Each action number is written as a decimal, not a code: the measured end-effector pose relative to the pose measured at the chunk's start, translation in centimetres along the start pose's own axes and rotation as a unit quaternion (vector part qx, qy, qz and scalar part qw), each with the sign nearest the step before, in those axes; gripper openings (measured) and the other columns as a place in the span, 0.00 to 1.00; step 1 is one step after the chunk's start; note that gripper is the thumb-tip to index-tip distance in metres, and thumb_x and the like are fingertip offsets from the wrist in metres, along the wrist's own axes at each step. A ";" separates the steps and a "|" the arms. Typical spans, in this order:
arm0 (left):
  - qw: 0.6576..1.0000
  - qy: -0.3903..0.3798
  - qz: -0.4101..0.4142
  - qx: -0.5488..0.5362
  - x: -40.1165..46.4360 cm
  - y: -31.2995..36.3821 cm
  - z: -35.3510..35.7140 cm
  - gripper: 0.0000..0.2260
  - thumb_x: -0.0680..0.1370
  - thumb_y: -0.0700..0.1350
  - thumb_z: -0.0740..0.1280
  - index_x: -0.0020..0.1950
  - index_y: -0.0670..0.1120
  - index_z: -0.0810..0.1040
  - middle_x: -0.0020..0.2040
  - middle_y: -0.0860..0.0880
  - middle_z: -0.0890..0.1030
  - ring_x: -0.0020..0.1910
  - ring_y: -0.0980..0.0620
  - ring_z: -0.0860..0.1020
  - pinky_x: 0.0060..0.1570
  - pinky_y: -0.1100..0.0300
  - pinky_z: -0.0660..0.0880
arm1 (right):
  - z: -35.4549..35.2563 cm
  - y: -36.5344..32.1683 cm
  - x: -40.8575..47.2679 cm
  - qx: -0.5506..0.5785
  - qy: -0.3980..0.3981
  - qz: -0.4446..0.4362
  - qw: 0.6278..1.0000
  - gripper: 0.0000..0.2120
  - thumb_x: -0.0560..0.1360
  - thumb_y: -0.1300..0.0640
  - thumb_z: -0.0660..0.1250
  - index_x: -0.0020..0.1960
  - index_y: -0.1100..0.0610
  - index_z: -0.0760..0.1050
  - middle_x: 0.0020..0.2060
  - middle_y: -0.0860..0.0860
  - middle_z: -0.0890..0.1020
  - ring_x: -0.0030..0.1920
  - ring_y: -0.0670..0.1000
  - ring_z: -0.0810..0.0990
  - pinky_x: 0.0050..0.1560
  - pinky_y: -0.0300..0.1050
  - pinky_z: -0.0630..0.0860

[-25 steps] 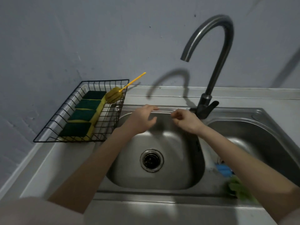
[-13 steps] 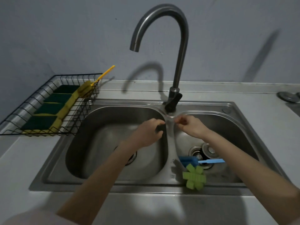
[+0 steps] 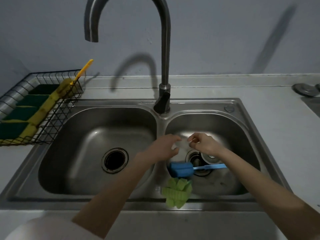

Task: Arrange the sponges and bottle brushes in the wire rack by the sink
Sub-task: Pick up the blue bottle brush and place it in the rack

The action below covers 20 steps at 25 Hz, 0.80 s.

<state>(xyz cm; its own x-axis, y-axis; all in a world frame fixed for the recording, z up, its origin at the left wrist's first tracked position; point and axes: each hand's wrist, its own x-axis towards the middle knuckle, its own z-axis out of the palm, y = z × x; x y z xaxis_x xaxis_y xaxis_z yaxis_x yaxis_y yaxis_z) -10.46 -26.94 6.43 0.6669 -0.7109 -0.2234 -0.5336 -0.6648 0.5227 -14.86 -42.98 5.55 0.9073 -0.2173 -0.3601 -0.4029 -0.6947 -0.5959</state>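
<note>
A black wire rack [image 3: 57,116] stands left of the sink, holding several green-and-yellow sponges [image 3: 26,110] in a row and a yellow bottle brush [image 3: 69,83] whose handle sticks out over the back rim. A blue bottle brush [image 3: 181,168] lies in the right basin across the drain. A green bottle brush head [image 3: 178,190] rests on the front rim by the divider. My left hand [image 3: 162,148] and my right hand [image 3: 204,144] hover over the right basin just above the blue brush, fingers loosely curled, holding nothing.
A tall curved tap [image 3: 164,66] rises behind the divider of the double steel sink [image 3: 242,104]. The left basin has an open drain [image 3: 115,160]. A metal drain plug [image 3: 210,157] sits by the right drain. A round lid [image 3: 306,89] lies on the counter at far right.
My view has swung right and down, from the rack toward the right basin. Both hands have moved from the left basin's back rim to above the blue brush.
</note>
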 end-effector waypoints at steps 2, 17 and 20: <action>0.999 -0.026 -0.005 0.021 1.5 0.5 0.8 0.20 0.76 0.42 0.61 0.68 0.43 0.65 0.67 0.41 0.71 0.64 0.44 0.70 0.64 0.55 0.65 | -0.1 1.9 0.6 -0.025 -0.015 0.014 0.999 0.14 0.74 0.61 0.62 0.59 0.60 0.76 0.58 0.56 0.81 0.55 0.52 0.77 0.48 0.35 0.66; 0.955 -0.255 -0.065 0.134 5.0 -0.3 7.9 0.20 0.74 0.43 0.64 0.65 0.39 0.67 0.64 0.37 0.72 0.60 0.40 0.73 0.57 0.49 0.72 | 5.6 7.6 1.9 -0.197 -0.125 0.041 0.972 0.17 0.74 0.55 0.65 0.61 0.59 0.73 0.62 0.58 0.78 0.63 0.57 0.76 0.61 0.46 0.72; 0.957 -0.255 -0.069 0.120 5.0 0.0 8.0 0.20 0.74 0.43 0.65 0.65 0.40 0.67 0.64 0.38 0.71 0.60 0.40 0.73 0.57 0.49 0.72 | 5.1 7.5 2.0 -0.195 -0.107 0.027 0.975 0.16 0.73 0.56 0.66 0.59 0.59 0.75 0.60 0.58 0.79 0.61 0.57 0.77 0.60 0.45 0.73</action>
<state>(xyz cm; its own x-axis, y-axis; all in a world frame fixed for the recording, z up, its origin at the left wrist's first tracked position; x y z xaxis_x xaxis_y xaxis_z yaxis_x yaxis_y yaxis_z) -11.28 -32.30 -1.25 0.4310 -0.5911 -0.6818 -0.6034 -0.7506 0.2693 -16.66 -45.13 -3.30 0.8235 -0.1412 -0.5494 -0.3344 -0.9032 -0.2691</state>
